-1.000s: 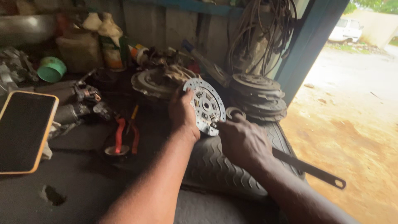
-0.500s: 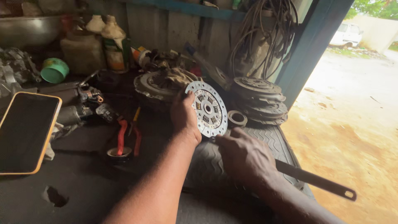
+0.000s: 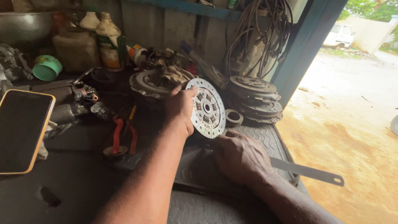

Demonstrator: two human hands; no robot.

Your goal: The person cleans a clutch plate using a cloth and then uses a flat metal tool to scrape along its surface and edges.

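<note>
A: While the left hand (image 3: 180,108) grips it, how does the clutch disc (image 3: 206,108) stand?

B: On edge, its lower rim down on the ribbed rubber mat (image 3: 265,141). The fingers are curled around the disc's left rim with the thumb up near its top, so that hand is closed on it.

A: And the right hand (image 3: 240,155)?

B: It lies knuckles up on the mat, just below and to the right of the disc. A flat metal bar (image 3: 309,171) runs out from under it toward the right edge of the desk (image 3: 74,195), with a hole at its far end. The fingers are bent over where the bar begins, but I cannot tell whether they truly clasp it or only press on it.

A: What lies about them?

B: A small metal ring (image 3: 234,117) just right of the disc, then a stack of clutch plates (image 3: 253,98). Behind the left hand sits a pressure plate (image 3: 155,81) with a rag on it. Red-handled pliers (image 3: 122,135) lie to the left, and 1 phone in a yellow case (image 3: 23,130) rests at the far left. A green cup (image 3: 47,67) and 2 bottles (image 3: 108,39) stand at the back.
</note>
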